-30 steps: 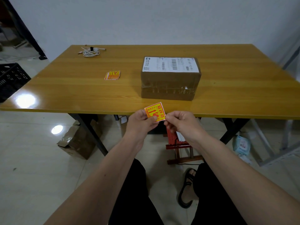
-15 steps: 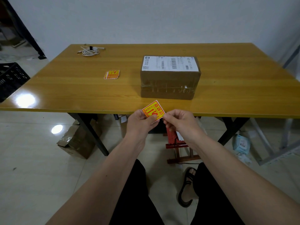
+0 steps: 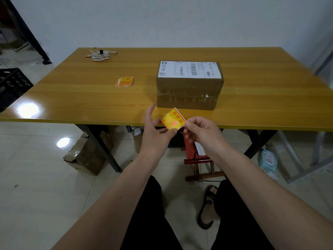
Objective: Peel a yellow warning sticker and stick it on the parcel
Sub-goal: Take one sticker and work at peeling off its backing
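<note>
A yellow and red warning sticker (image 3: 173, 119) is held tilted in the air just in front of the table's near edge. My right hand (image 3: 201, 131) pinches its right corner. My left hand (image 3: 155, 129) has its thumb and a finger at the sticker's lower left edge, while its index finger points straight up. The brown cardboard parcel (image 3: 189, 91), with a white shipping label on top, stands on the table just beyond the sticker. A small stack of the same yellow stickers (image 3: 124, 81) lies on the table to the parcel's left.
The yellow wooden table (image 3: 72, 98) also carries a coiled white cable (image 3: 100, 55) at its far left. Under it are a cardboard box (image 3: 86, 156) on the floor and a red stool (image 3: 196, 156). A black crate (image 3: 12, 85) stands at the left.
The sticker has risen slightly and tilted, its face now catching glare. My left hand's fingers have spread, with the index finger raised. My right hand keeps its pinch.
</note>
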`<state>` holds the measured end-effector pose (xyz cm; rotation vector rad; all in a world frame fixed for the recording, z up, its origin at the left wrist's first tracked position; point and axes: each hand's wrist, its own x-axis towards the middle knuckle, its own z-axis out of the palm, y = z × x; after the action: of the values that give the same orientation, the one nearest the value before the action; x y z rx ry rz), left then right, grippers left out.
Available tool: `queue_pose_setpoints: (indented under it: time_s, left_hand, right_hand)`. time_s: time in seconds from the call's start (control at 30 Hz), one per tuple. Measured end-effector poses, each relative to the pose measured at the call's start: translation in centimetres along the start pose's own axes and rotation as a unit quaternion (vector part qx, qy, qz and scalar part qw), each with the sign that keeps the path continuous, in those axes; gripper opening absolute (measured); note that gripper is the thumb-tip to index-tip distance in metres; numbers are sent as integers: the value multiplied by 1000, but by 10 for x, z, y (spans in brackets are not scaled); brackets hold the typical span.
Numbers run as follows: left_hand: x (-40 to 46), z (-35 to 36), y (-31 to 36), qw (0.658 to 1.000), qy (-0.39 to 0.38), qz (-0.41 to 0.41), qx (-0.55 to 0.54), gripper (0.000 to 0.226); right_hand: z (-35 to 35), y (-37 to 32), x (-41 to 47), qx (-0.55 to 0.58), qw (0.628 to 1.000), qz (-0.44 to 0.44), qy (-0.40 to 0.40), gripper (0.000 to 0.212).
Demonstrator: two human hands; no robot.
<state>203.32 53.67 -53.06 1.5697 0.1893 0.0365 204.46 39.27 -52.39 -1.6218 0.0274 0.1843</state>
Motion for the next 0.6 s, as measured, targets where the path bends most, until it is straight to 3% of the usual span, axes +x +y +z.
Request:
queue_pose_setpoints:
  time_s: [0.1, 0.27, 0.43, 0.6]
  left_hand:
    - [-6, 1, -1, 993, -56, 58, 85, 72]
    - [-6, 5, -5, 976, 66, 105, 181, 45]
    - [-8, 7, -2, 965, 115, 137, 190, 16]
    - [-8, 6, -2, 912, 164, 232, 296, 8]
  right_hand:
    - [0, -2, 0, 22, 1000, 12, 15, 20]
    - [0, -5, -2, 50, 998, 25, 13, 21]
    - [0, -6, -2, 78, 996, 30, 23, 19]
    - [4, -9, -6, 106, 994, 36, -14, 17]
